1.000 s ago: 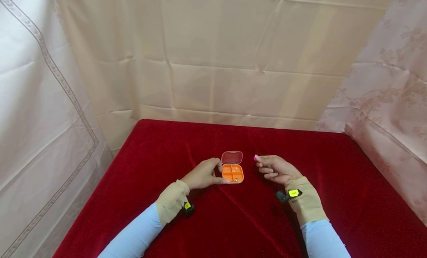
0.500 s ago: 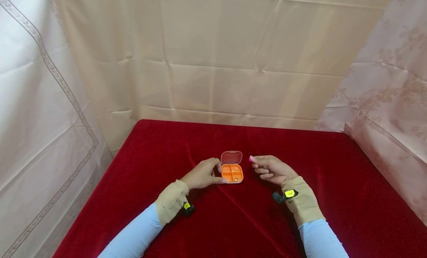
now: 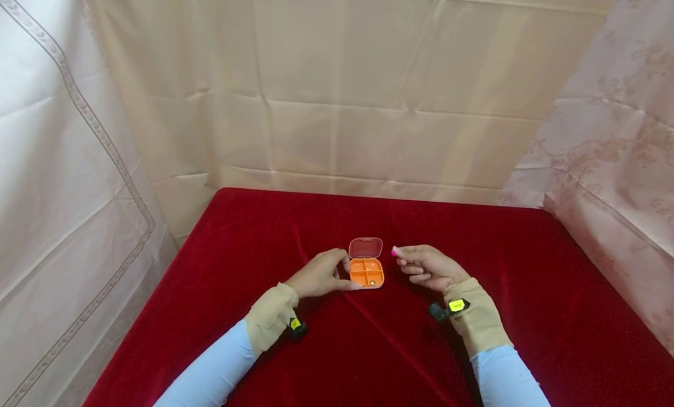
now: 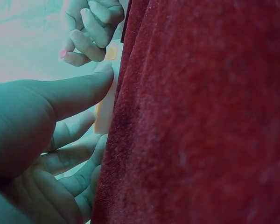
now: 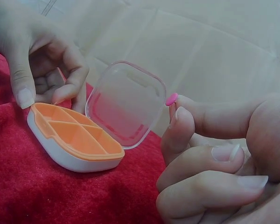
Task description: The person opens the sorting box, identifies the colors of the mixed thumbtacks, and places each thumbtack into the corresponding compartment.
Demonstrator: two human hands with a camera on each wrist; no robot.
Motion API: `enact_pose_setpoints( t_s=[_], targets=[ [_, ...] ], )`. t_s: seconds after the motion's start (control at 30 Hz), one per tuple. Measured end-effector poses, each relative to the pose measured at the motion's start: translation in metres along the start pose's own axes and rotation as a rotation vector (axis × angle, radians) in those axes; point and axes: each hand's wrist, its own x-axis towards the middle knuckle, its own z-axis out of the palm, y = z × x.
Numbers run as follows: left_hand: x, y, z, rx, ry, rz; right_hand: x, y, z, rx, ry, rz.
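Note:
An orange pill box (image 3: 358,275) with a white base lies on the red cloth, its clear lid (image 5: 126,100) raised at the back. My left hand (image 3: 322,273) holds the box by its left side, thumb at the near corner and a finger at the far one. A tiny gold round piece (image 3: 372,282) sits in the front right compartment, and a small pale speck shows in the back right one. To the right of the box, my right hand (image 3: 433,266) pinches a small pink disc (image 5: 171,99) between thumb and forefinger, its other fingers curled below. The disc is raised above the cloth.
A red velvet cloth (image 3: 253,231) covers the table. Behind it hangs a beige curtain (image 3: 337,103), with patterned pale curtains at the left and right. Each wrist carries a small black camera with a yellow label.
My right hand has moved slightly left with the pink disc, nearer the pill box, and has almost stopped over the last half second. The left hand and box stay nearly still.

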Motion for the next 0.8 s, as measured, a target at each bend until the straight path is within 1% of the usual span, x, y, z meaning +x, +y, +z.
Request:
enact_pose_setpoints(
  t_s=[0.37, 0.67, 0.8],
  targets=[
    [0.0015, -0.0014, 0.0009, 0.012, -0.009, -0.012, -0.0009, 0.0011, 0.0026, -0.009, 0.011, 0.000],
    [-0.0002, -0.0009, 0.0004, -0.011, 0.012, 0.016, 0.0008, 0.0017, 0.0040, -0.011, 0.013, 0.024],
    [-0.0001, -0.0017, -0.0005, -0.011, 0.015, 0.015, 0.0013, 0.0022, 0.0060, -0.023, 0.015, 0.021]
  ],
)
